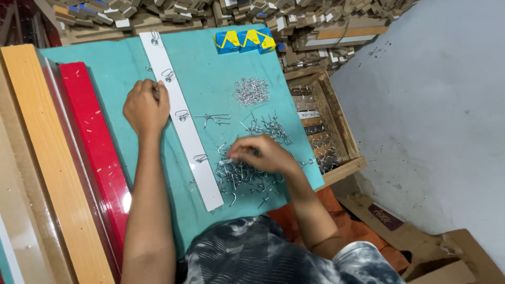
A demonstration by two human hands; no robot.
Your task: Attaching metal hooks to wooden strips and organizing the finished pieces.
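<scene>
Four metal hooks [182,114] are already seated along the white strip [181,113], which is pinned flat on the teal desk [115,68] by the left hand [145,107]. Another is being fished from the hook pile [242,179] by the right hand [261,154]; its grip is hidden, so whether one is pinched cannot be told.

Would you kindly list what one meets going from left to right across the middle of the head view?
Wood-grain board → red board → left hand → white strip → right hand → wooden crate → grey wall.
</scene>
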